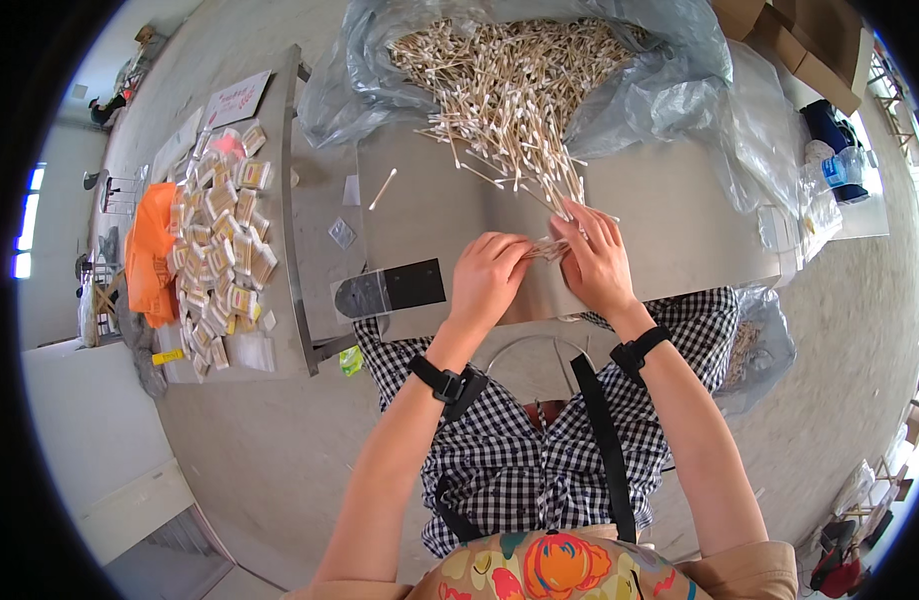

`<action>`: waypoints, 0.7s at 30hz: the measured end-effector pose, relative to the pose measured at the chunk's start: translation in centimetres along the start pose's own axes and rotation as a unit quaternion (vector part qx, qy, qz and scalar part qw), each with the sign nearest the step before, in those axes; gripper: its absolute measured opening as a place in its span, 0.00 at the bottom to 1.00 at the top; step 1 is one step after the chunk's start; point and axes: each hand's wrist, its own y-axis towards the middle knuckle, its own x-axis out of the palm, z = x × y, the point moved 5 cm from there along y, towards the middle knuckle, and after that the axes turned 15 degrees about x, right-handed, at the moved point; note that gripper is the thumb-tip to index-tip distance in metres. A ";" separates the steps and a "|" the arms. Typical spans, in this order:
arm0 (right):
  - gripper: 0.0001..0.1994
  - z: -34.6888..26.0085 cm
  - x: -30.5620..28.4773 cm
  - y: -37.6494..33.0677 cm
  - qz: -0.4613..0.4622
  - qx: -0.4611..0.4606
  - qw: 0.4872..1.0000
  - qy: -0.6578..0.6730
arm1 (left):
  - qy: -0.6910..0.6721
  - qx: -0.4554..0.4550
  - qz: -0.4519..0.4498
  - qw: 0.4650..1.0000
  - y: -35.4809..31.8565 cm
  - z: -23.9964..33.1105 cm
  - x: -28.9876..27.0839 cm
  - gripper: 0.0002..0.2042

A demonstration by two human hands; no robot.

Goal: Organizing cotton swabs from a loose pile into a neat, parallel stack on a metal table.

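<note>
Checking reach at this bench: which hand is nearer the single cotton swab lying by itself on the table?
Left. The left hand lies just right of and below the lone swab; the right hand is farther right, beyond the left.

Two hands, one small bundle of cotton swabs (pixel 550 247) between them, one big plastic bag (pixel 670 80) of loose swabs, too many to count, one stray swab (pixel 383 189), dozens of filled packets (pixel 220 250).
</note>
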 end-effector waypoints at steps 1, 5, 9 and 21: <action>0.21 0.2 -0.1 0.1 0.010 0.025 0.999 -0.020 | 0.012 0.007 0.012 1.000 0.0 0.1 -0.2 0.09; 0.22 0.4 0.2 0.0 0.003 0.017 1.000 -0.014 | 0.026 0.010 0.011 1.000 -1.2 -0.4 -1.1 0.08; 0.16 0.2 0.2 -0.1 -0.001 -0.007 1.000 -0.008 | 0.049 -0.009 0.016 0.999 -2.2 -1.5 -2.6 0.07; 0.08 0.8 0.2 0.0 0.042 0.006 0.999 -0.008 | 0.008 0.020 -0.027 0.999 -3.1 0.9 -2.0 0.07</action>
